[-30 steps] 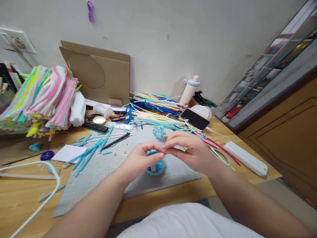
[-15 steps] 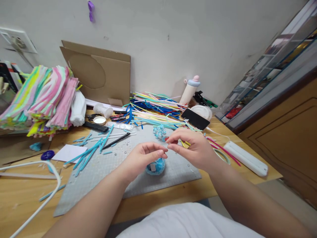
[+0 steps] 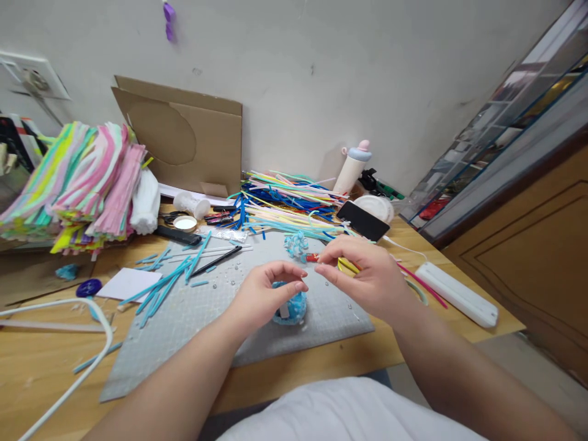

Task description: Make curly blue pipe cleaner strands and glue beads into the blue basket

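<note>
My left hand (image 3: 264, 294) hovers above the grey cutting mat (image 3: 184, 331), its thumb and fingertips slightly apart with nothing visible between them. Just past its fingertips sits a fuzzy blue piece (image 3: 296, 309) with a small pale patch on it, partly covered by the hand. Opposite, my right hand (image 3: 362, 269) is curled with thumb and index finger nearly together; whatever they pinch is too small to make out. Behind those fingers lie a red item (image 3: 313, 258) and a yellow object (image 3: 348, 267), mostly hidden. A curly light-blue cluster (image 3: 296, 245) stands farther back.
Blue pipe-cleaner pieces (image 3: 168, 285) and a black pen (image 3: 215, 260) lie on the mat's left. Pipe-cleaner bundles (image 3: 87, 184) and cardboard (image 3: 211, 135) stand behind. A phone (image 3: 362, 220), bottle (image 3: 353, 168) and white power strip (image 3: 454, 294) are on the right.
My hands have drawn slightly apart, the right one shifting a little to the right. The left thumb and index finger have parted a little. More of the red item shows.
</note>
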`<state>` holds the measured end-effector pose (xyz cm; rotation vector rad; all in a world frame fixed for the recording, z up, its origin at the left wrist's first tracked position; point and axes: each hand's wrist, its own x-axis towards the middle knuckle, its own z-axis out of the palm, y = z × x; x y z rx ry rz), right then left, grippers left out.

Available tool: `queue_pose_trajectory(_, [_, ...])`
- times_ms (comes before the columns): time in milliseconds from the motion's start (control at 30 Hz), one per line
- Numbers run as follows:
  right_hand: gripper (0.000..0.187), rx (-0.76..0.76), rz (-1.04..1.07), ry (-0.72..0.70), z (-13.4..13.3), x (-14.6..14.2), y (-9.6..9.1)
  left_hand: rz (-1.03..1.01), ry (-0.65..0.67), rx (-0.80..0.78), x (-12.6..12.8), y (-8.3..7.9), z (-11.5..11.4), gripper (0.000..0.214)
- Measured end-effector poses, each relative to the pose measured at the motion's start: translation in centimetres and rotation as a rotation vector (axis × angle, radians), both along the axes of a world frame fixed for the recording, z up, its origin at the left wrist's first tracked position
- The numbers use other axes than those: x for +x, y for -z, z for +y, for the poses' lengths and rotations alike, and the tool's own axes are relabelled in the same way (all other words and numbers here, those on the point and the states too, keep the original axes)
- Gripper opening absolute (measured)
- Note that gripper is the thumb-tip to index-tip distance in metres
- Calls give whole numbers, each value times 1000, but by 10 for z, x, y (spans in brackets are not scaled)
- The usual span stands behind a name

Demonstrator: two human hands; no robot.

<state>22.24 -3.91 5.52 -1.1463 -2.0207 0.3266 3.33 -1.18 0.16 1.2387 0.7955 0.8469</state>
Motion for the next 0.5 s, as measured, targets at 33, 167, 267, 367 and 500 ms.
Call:
queue_pose_trajectory(33, [8,3,9,30,0,0,0,-23,18,-30,0,1,0,20])
queue_pose_trajectory(167, [10,31,35,125,1,1,-3,-128,100,-159,1,3,0,31])
queue_pose_trajectory(267, [9,42,41,169,1,5,-5,-179,133,-259,2,3,-1,34])
queue_pose_trajectory(367, [10,58,38,195,0,8,-6,-198,148,-341,2,3,-1,30])
queue_pose_trajectory(500, [10,43,47,172,-2,9,-6,-238,189,-403,1,2,-3,26])
